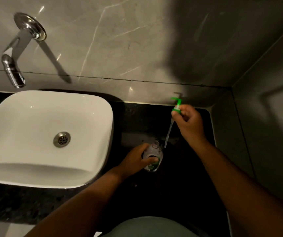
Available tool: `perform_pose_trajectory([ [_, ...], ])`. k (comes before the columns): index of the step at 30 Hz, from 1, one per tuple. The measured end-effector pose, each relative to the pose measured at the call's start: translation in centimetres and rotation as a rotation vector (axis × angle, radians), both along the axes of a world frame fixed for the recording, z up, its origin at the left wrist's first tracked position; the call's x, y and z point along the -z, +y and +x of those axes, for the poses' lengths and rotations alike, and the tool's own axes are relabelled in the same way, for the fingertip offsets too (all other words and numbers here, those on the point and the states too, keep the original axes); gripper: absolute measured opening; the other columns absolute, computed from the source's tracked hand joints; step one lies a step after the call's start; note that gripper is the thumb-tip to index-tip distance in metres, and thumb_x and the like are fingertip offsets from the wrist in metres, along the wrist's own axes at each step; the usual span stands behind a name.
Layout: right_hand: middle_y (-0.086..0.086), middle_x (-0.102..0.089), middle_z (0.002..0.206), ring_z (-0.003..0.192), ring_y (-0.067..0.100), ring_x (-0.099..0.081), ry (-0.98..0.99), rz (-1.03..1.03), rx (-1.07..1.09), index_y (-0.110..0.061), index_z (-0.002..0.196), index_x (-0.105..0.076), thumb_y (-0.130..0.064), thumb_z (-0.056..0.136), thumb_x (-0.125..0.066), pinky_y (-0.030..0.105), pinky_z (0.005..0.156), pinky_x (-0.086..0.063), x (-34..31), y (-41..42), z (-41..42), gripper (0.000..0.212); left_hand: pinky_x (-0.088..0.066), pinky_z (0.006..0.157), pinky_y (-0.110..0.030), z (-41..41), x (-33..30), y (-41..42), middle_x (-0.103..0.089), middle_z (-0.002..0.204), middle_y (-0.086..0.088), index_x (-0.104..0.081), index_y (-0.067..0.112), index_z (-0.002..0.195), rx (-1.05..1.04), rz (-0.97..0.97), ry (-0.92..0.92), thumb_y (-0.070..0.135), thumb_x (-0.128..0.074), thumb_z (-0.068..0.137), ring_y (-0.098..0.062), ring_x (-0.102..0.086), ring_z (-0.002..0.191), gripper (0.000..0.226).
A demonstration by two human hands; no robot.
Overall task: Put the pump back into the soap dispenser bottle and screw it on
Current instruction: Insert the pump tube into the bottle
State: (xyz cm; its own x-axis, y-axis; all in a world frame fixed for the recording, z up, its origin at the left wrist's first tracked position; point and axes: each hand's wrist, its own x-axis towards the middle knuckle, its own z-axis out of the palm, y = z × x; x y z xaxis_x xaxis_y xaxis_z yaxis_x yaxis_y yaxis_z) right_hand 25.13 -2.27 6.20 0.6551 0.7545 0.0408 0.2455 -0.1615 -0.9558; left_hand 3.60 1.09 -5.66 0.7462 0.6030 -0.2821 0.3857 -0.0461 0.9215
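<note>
A clear soap dispenser bottle (153, 153) with a green label stands on the dark counter, its open neck at the top. My left hand (134, 159) wraps around its left side and front. My right hand (189, 124) holds the green pump (176, 105) by its collar, up and to the right of the bottle. The pump's clear tube (168, 132) slants down and left, and its tip hangs just right of the bottle's neck, outside the opening.
A white basin (34, 134) with a metal drain sits left of the bottle on the black counter (180, 177). A chrome tap (13, 71) juts from the marble wall above it. A grey side wall (265, 134) closes the right.
</note>
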Motion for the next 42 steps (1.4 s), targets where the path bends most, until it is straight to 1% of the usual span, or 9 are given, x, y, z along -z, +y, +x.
perform_pose_trajectory([
  [1, -0.018, -0.068, 0.075, 0.068, -0.003, -0.062, -0.005, 0.05, 0.004, -0.033, 0.087, -0.062, -0.02, 0.085, -0.071, 0.013, 0.062, -0.048, -0.6, 0.0, -0.2, 0.016, -0.044, 0.101, -0.042, 0.0, 0.3, 0.0, -0.061, 0.125, 0.015, -0.057, 0.042, 0.118, -0.003, 0.077, 0.026, 0.064, -0.074, 0.076, -0.005, -0.053, 0.121, 0.05],
  [3, -0.017, -0.067, 0.077, 0.07, -0.005, -0.063, -0.017, 0.109, 0.004, -0.031, 0.093, -0.062, -0.021, 0.083, -0.071, 0.009, 0.062, -0.047, -1.2, 0.0, -0.7, 0.017, -0.011, 0.116, -0.051, 0.0, 0.5, 0.0, -0.04, 0.149, 0.01, -0.049, 0.051, 0.115, 0.01, 0.215, 0.133, 0.077, -0.066, 0.071, -0.009, -0.018, 0.14, 0.054],
  [5, -0.011, -0.067, 0.086, 0.075, -0.002, -0.063, -0.031, 0.144, -0.011, -0.022, 0.096, -0.06, -0.021, 0.082, -0.07, 0.013, 0.067, -0.049, -1.2, -0.1, -1.2, 0.017, 0.011, 0.112, -0.05, 0.0, 0.3, 0.0, -0.02, 0.159, 0.012, -0.047, 0.055, 0.121, 0.021, 0.273, 0.198, 0.085, -0.06, 0.065, -0.006, 0.006, 0.139, 0.065],
  [7, -0.006, -0.065, 0.085, 0.074, 0.0, -0.061, -0.046, 0.167, -0.012, -0.018, 0.094, -0.059, -0.021, 0.081, -0.07, 0.015, 0.068, -0.049, -1.0, -0.2, -1.7, 0.017, 0.017, 0.11, -0.05, 0.1, 0.1, -0.1, -0.011, 0.16, 0.015, -0.053, 0.048, 0.125, 0.017, 0.305, 0.214, 0.088, -0.057, 0.063, -0.006, 0.015, 0.14, 0.074],
  [23, -0.004, -0.067, 0.095, 0.078, 0.008, -0.062, -0.139, 0.094, -0.049, -0.015, 0.107, -0.063, -0.021, 0.086, -0.071, 0.025, 0.068, -0.053, 0.2, -2.7, -2.8, 0.023, 0.025, 0.106, -0.052, -0.1, -1.1, -0.3, -0.006, 0.162, 0.014, -0.051, 0.05, 0.125, 0.03, 0.251, 0.236, 0.085, -0.057, 0.064, -0.011, 0.009, 0.146, 0.07],
  [29, -0.007, -0.063, 0.085, 0.07, -0.001, -0.059, -0.096, 0.165, 0.025, -0.013, 0.103, -0.063, -0.025, 0.084, -0.068, 0.011, 0.063, -0.046, -0.4, -2.3, -2.6, 0.023, 0.025, 0.107, -0.052, -0.4, -1.4, -0.6, -0.009, 0.161, 0.013, -0.05, 0.052, 0.122, 0.019, 0.259, 0.221, 0.08, -0.061, 0.066, -0.011, 0.006, 0.147, 0.064],
  [32, -0.003, -0.064, 0.086, 0.071, 0.001, -0.06, -0.104, 0.14, 0.008, -0.01, 0.106, -0.063, -0.019, 0.086, -0.07, 0.013, 0.063, -0.048, -0.3, -2.4, -2.7, 0.023, 0.025, 0.107, -0.051, -0.4, -1.4, -0.6, -0.01, 0.161, 0.013, -0.047, 0.058, 0.118, 0.012, 0.261, 0.216, 0.083, -0.06, 0.064, -0.01, 0.006, 0.146, 0.06],
  [37, -0.005, -0.067, 0.095, 0.083, 0.005, -0.064, -0.106, -0.047, -0.082, -0.023, 0.107, -0.062, -0.024, 0.086, -0.071, 0.023, 0.07, -0.054, 1.2, -3.3, -3.8, 0.024, 0.025, 0.107, -0.052, -0.5, -1.4, -0.5, -0.009, 0.161, 0.014, -0.046, 0.058, 0.118, 0.019, 0.251, 0.217, 0.082, -0.06, 0.065, -0.007, 0.007, 0.145, 0.06],
  [42, -0.018, -0.062, 0.083, 0.081, -0.017, -0.058, -0.12, -0.29, -0.301, -0.033, 0.093, -0.059, -0.024, 0.078, -0.078, 0.002, 0.064, -0.043, 4.2, -5.0, -6.1, 0.026, 0.023, 0.107, -0.051, -0.4, -0.7, -0.8, -0.015, 0.158, 0.018, -0.05, 0.05, 0.125, -0.012, 0.294, 0.216, 0.08, -0.06, 0.064, 0.001, 0.007, 0.14, 0.069],
])
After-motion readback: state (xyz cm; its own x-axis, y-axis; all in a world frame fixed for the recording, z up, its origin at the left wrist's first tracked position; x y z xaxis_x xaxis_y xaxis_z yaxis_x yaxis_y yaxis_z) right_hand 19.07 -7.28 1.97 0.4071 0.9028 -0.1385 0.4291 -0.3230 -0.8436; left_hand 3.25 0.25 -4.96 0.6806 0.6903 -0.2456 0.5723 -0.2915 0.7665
